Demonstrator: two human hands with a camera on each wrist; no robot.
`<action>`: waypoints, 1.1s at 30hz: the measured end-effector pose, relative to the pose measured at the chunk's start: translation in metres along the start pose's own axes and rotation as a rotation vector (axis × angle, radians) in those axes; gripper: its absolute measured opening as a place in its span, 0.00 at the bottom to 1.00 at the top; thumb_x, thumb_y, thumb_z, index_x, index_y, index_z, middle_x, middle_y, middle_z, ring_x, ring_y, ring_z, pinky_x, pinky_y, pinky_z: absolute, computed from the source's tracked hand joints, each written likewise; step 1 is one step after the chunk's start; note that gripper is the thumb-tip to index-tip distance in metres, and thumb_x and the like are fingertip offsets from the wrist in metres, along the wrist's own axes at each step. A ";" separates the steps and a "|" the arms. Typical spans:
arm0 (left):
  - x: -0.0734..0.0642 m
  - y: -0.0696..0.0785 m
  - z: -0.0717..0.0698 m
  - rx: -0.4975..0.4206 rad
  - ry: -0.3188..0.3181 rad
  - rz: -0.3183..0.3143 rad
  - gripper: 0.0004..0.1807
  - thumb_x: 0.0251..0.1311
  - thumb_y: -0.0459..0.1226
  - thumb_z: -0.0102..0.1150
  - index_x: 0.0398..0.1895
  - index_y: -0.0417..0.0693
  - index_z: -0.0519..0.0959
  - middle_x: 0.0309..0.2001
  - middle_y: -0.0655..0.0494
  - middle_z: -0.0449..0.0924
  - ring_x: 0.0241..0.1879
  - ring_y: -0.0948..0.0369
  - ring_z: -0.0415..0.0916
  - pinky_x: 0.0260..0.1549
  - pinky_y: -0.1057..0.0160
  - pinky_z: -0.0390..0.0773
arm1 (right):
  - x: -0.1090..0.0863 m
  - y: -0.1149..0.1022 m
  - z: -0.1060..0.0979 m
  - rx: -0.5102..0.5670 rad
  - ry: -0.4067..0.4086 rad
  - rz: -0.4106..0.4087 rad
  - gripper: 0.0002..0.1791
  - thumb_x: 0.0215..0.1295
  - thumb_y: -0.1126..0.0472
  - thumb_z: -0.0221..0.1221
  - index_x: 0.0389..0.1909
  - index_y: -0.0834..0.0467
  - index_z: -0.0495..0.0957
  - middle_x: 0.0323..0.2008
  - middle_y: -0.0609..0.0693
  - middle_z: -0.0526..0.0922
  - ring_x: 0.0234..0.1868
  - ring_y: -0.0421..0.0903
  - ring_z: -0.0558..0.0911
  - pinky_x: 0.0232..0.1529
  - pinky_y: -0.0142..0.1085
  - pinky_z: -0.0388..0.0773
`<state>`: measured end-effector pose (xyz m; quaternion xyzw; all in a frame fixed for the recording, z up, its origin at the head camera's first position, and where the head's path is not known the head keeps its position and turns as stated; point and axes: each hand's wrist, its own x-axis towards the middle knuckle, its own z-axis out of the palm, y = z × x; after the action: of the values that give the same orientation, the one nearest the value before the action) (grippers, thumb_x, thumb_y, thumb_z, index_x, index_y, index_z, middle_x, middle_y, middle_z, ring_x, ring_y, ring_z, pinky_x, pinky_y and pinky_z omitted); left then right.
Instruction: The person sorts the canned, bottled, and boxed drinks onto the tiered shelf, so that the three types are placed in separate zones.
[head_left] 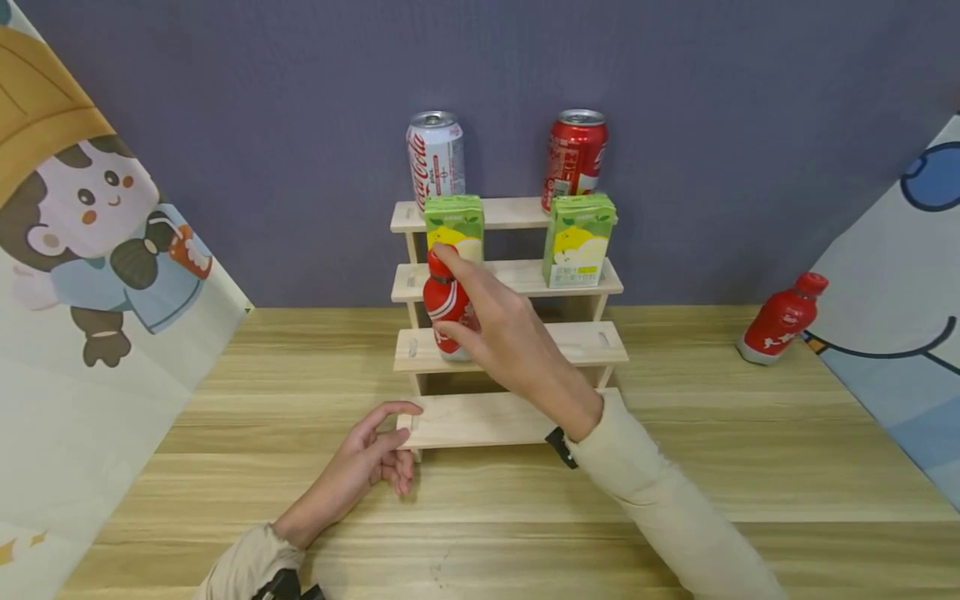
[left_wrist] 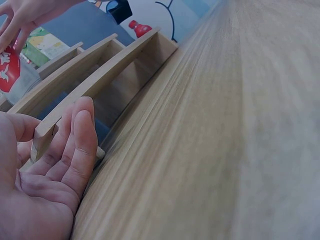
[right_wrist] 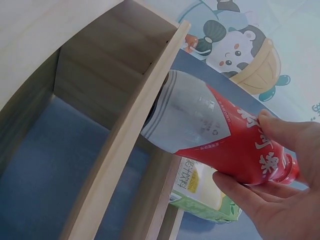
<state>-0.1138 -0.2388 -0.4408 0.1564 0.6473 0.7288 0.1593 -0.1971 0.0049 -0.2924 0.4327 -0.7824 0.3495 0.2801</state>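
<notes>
My right hand (head_left: 510, 333) holds a red and white drink bottle (right_wrist: 215, 135) between thumb and fingers. The bottle stands at the left of the second step from the bottom of a wooden tiered rack (head_left: 480, 419), its base at the board in the right wrist view. My left hand (head_left: 367, 458) grips the left end of the rack's lowest step, with the fingers reaching beneath the board (left_wrist: 100, 82) in the left wrist view. Directly behind the held bottle is a green juice carton (head_left: 456, 218), partly covered by it and my right hand.
Another green carton (head_left: 579, 242) is on the third step, at right. A white cola can (head_left: 437, 158) and a red can (head_left: 576, 158) occupy the top step. A second red bottle (head_left: 782, 321) leans by the right wall on the wood-grain table (head_left: 480, 533). A blue-grey panel (head_left: 315, 167) rises behind.
</notes>
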 end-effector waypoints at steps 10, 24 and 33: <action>0.000 0.001 0.001 0.000 -0.004 0.010 0.23 0.78 0.39 0.44 0.71 0.40 0.59 0.26 0.47 0.81 0.22 0.58 0.80 0.21 0.57 0.85 | -0.001 0.002 0.007 0.024 0.017 0.081 0.51 0.60 0.60 0.71 0.77 0.51 0.50 0.59 0.56 0.76 0.55 0.47 0.80 0.52 0.41 0.84; 0.000 -0.001 0.000 -0.002 -0.010 0.012 0.23 0.78 0.39 0.44 0.71 0.40 0.59 0.26 0.48 0.81 0.22 0.58 0.80 0.21 0.57 0.85 | -0.006 0.006 0.011 -0.010 0.003 0.061 0.54 0.62 0.63 0.69 0.80 0.52 0.42 0.73 0.56 0.62 0.67 0.48 0.71 0.59 0.42 0.79; 0.000 0.000 0.001 -0.012 -0.005 0.003 0.24 0.78 0.39 0.45 0.71 0.40 0.59 0.25 0.48 0.81 0.22 0.58 0.80 0.22 0.57 0.85 | -0.012 0.008 0.009 -0.085 0.001 0.027 0.54 0.63 0.62 0.68 0.80 0.53 0.41 0.75 0.56 0.60 0.68 0.49 0.70 0.58 0.42 0.80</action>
<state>-0.1132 -0.2383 -0.4406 0.1581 0.6422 0.7326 0.1609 -0.1993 0.0066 -0.3095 0.4099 -0.8021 0.3198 0.2938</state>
